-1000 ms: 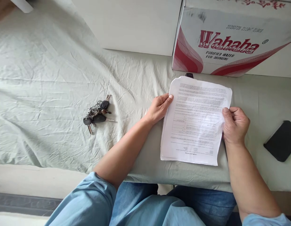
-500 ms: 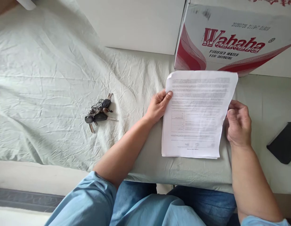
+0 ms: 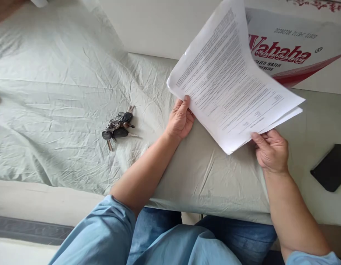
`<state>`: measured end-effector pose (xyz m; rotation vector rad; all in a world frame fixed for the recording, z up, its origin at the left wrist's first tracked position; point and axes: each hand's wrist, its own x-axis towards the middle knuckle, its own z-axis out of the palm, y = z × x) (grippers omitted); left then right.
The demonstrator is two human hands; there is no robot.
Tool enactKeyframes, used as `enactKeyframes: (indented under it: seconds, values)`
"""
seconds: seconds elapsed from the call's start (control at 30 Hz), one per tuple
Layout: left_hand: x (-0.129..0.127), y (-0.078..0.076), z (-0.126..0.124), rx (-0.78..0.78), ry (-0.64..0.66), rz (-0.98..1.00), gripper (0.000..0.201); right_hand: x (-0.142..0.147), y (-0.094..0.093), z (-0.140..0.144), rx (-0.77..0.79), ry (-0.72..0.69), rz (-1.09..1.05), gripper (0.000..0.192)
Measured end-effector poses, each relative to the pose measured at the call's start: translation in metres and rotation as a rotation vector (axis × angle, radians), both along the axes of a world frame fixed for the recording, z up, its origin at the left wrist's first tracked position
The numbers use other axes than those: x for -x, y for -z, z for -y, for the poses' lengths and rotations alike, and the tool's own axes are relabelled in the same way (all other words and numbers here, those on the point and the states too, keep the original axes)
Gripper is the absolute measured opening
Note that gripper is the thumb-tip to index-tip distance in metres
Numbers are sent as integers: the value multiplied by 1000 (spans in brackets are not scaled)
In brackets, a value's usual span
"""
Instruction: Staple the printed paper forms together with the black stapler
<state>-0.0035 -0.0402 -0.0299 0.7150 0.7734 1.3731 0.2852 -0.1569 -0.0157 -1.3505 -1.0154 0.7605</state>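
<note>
Both hands held a stack of printed papers [image 3: 228, 81], lifted off the surface & tilted up, far edge raised. Left hand [image 3: 180, 119] gripped the stack's near-left corner, thumb on top, fingers curled under. Right hand [image 3: 270, 151] pinched the lower right edge, fingers closed on the sheets; bottom pages fanned apart a bit there.

Surface under the hands was a table [image 3: 203, 176] w/ a wrinkled pale green cloth [image 3: 57, 84] draped over it, creases heaviest left of the left hand. Bunch of keys [image 3: 118, 127] lay on the cloth, near the left hand, to its left. Dark flat object [image 3: 330, 167] sat to the right of the right hand, apart from it. Beyond the papers stood a white-&-red carton [image 3: 297, 55] marked "Wahaha", beside a plain white box [image 3: 154, 25]. Floor strip showed below the table edge, near left.
</note>
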Motion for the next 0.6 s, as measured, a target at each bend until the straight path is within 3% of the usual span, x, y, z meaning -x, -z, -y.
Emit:
enactKeyframes:
  seconds: [0.17,0.27,0.33,0.47,0.6]
  values:
    - [11,-11,0,-70,116,-60,69,-21,-21,-10,-373,189,30,30]
    - [26,-12,-9,-129,74,-129,77,-43,-25,-12,-543,224,97,37]
    - [34,-11,-14,-148,63,-177,76,-53,-21,-10,-509,189,94,45]
    - [37,-8,-11,-197,163,-349,61,-56,-13,-2,-247,67,134,54]
    - [34,-10,-3,-194,196,-303,51,-49,-16,-1,-281,88,213,82]
